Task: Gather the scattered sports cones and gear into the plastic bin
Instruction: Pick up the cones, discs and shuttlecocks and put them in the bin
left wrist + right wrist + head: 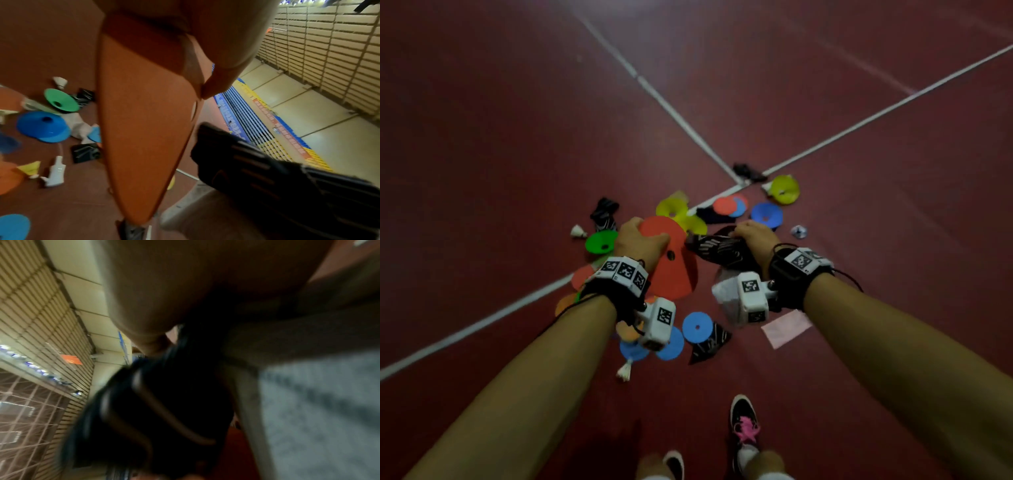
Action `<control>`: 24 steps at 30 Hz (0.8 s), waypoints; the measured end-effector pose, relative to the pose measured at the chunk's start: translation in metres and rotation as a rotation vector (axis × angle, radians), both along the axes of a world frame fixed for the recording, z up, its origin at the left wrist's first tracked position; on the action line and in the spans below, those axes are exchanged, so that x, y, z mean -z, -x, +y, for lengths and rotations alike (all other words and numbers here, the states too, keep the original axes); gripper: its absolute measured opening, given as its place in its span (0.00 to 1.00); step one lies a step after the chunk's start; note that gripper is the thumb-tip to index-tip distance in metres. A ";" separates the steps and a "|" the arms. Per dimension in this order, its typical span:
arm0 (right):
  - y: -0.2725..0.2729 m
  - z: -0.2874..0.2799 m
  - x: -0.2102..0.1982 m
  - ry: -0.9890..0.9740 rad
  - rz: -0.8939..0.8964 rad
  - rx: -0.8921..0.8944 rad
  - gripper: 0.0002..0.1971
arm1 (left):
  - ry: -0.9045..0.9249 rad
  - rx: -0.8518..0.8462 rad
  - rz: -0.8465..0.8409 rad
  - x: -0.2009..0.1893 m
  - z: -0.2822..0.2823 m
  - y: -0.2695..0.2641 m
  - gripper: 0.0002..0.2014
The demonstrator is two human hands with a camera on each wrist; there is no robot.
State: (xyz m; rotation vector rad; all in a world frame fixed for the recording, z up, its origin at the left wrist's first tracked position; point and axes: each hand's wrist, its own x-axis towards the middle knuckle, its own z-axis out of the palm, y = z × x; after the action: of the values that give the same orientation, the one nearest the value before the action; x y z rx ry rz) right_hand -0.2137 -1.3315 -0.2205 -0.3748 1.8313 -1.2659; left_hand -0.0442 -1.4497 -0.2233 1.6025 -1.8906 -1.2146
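Observation:
My left hand [642, 241] grips a large orange disc cone [671, 263] by its rim and holds it tilted above the floor; the same orange disc cone [144, 129] fills the left wrist view, with my thumb [226, 48] on it. My right hand [751, 236] holds a black cloth with white stripes [717, 248], seen blurred as a black cloth [154, 402] in the right wrist view, with pale fabric beside it. Yellow cones [676, 210], a green cone [601, 241] and blue cones [766, 213] lie scattered below. No bin is in view.
The floor is a dark red court [517, 137] with crossing white lines [678, 116]. Shuttlecocks [625, 371], flat blue discs [697, 327], black striped cloths [604, 212] and a pink sheet [786, 327] lie about. My shoes [744, 425] stand near the bottom edge.

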 end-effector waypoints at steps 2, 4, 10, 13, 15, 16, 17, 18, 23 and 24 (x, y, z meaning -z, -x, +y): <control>0.004 0.025 -0.037 0.005 0.067 0.044 0.09 | 0.004 0.053 0.071 -0.034 0.011 0.015 0.18; 0.003 0.055 -0.066 0.056 0.127 0.163 0.06 | 0.001 0.122 0.115 -0.060 0.026 0.030 0.15; -0.015 0.195 -0.123 0.104 0.270 0.454 0.07 | 0.002 0.446 0.156 -0.108 0.129 0.072 0.19; -0.021 0.287 -0.132 0.024 0.394 0.624 0.06 | 0.033 0.647 0.157 -0.123 0.201 0.093 0.28; -0.024 0.348 -0.133 -0.056 0.470 0.725 0.06 | 0.054 0.756 0.175 -0.135 0.252 0.104 0.26; -0.028 0.379 -0.134 -0.101 0.495 0.763 0.07 | 0.049 0.801 0.191 -0.143 0.280 0.107 0.17; -0.032 0.411 -0.134 -0.142 0.512 0.801 0.08 | 0.052 0.849 0.203 -0.150 0.310 0.109 0.09; -0.037 0.443 -0.134 -0.171 0.525 0.841 0.10 | 0.062 0.895 0.216 -0.154 0.341 0.113 0.05; -0.071 0.613 -0.125 -0.203 0.590 1.099 0.10 | 0.083 1.161 0.210 -0.166 0.526 0.138 0.11; -0.077 0.643 -0.124 -0.209 0.601 1.138 0.10 | 0.095 1.210 0.206 -0.168 0.561 0.140 0.13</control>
State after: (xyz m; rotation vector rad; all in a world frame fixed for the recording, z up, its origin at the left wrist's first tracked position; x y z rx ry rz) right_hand -0.1367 -0.6881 -0.0968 0.5744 2.8297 -1.7564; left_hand -0.1842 -0.8888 -0.0558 0.1057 -2.7440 -1.5255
